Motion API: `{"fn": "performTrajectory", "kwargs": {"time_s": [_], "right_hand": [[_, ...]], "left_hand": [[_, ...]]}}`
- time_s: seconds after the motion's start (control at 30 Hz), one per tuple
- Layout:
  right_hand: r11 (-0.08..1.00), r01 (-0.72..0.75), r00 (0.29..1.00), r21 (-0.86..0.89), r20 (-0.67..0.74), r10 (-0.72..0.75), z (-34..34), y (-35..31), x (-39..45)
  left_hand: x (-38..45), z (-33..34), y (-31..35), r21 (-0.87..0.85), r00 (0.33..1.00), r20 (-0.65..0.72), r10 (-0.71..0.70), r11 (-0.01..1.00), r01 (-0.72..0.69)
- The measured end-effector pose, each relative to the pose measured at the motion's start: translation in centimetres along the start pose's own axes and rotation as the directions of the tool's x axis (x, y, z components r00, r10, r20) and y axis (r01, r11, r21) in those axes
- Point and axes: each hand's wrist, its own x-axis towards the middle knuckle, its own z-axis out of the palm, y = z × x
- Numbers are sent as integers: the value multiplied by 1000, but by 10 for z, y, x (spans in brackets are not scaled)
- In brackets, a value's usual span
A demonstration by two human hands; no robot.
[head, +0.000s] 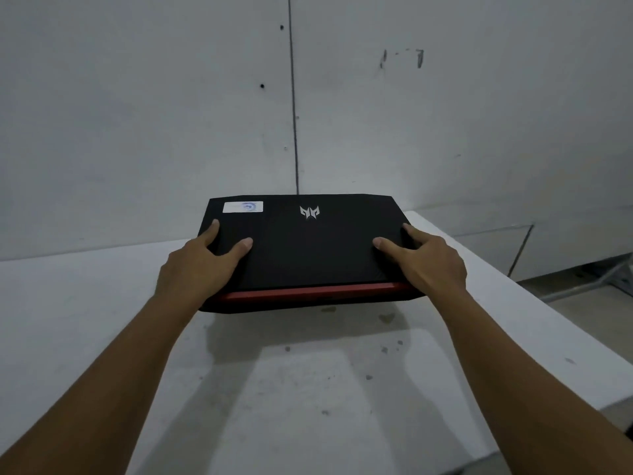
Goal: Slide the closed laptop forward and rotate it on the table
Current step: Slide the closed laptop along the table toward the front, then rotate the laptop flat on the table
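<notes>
A closed black laptop (308,248) with a red strip along its near edge, a silver logo and a white sticker on the lid is held between both hands over the white table (102,320). Its near edge looks raised, with a shadow beneath it. My left hand (197,265) grips the laptop's left side, thumb and a finger on the lid. My right hand (428,262) grips the right side the same way. The other fingers are hidden under the laptop.
A pale wall (171,114) with a vertical seam rises just behind the table. The table's right edge (548,313) runs diagonally, with floor and a metal frame (596,279) beyond it. Small dark stains mark the tabletop near the laptop.
</notes>
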Motion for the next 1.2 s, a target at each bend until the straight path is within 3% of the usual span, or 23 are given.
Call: {"fn": "performTrajectory", "kwargs": {"time_s": [0.33, 0.73, 1.2], "right_hand": [[989, 30, 1000, 147, -13, -29, 7, -32, -98], [986, 1, 997, 166, 79, -14, 18, -23, -204], [993, -5, 990, 114, 143, -11, 31, -20, -234]], "left_hand": [[-86, -71, -73, -63, 996, -39, -81, 995, 78], [-189, -84, -148, -177, 972, -18, -232, 958, 225], [-206, -81, -173, -132, 961, 14, -276, 952, 275]]}}
